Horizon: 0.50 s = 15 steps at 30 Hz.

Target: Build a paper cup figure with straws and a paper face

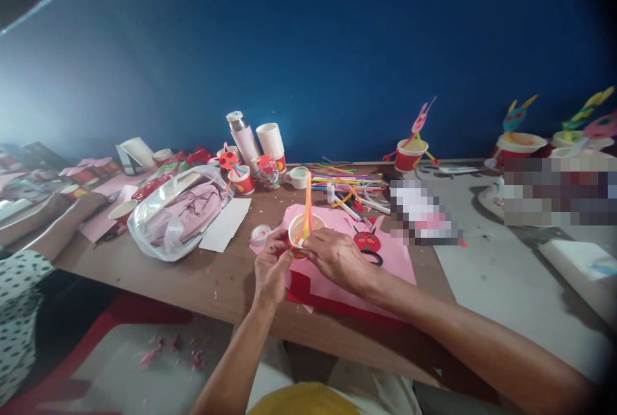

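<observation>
In the head view, a paper cup [292, 230] is held above pink paper, its mouth facing up toward me. My left hand [270, 267] grips the cup's left side. My right hand [337, 257] is closed at the near right rim, fingertips pinched beside the strips; exactly what lies between them is hidden. Orange and yellow fuzzy strips that look like pipe cleaners [309, 200] rise out of the cup. To the right lie a red paper face cutout [367, 241] and black-handled scissors [373, 258], partly covered. A tape roll [261, 234] sits left of my left hand.
Colored pipe cleaners [347, 180], a small white bottle [330, 193] and a mug [296, 177] stand behind. A plastic bag [166, 225], thermos [243, 139] and stacked cups [270, 141] are leftward. Finished cup figures [411, 157] line the back right. Another person's arms [72, 222] rest far left.
</observation>
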Motion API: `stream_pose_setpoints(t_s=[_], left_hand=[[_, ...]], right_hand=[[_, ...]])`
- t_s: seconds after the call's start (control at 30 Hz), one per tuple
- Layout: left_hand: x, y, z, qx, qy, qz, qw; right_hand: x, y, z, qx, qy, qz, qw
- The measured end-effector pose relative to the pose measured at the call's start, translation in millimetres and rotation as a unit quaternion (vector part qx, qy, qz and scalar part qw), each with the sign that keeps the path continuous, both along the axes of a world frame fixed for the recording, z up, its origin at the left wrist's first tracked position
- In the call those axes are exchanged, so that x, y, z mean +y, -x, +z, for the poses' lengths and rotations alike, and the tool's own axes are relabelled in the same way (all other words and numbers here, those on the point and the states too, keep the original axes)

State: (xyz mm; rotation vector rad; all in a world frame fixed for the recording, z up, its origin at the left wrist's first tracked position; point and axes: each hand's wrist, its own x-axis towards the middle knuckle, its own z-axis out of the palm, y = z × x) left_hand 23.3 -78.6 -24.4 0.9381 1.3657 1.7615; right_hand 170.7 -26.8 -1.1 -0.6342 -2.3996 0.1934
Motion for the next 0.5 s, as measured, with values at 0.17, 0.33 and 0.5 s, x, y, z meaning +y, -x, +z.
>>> stream_pose_setpoints(t_s=[0.17, 0.33, 0.5], left_hand=[[0.1, 8.8, -6.9, 0.061, -0.024, -0.050, 0.997], [-4.7, -1.7, 5.8, 0.157, -0.035, -0.007, 0.987], [-9.6, -6.9, 6.7, 0.202, -0.033, 0.005, 0.979]], right_hand=[[-0.7, -0.6, 1.3, 0.000, 0.018, 0.001, 1.000], [-2.2, -1.0, 7.5, 0.011, 0.049, -0.034, 0.998], [3.2, -6.5, 15.9, 0.002, 0.048, -0.082, 0.995]])
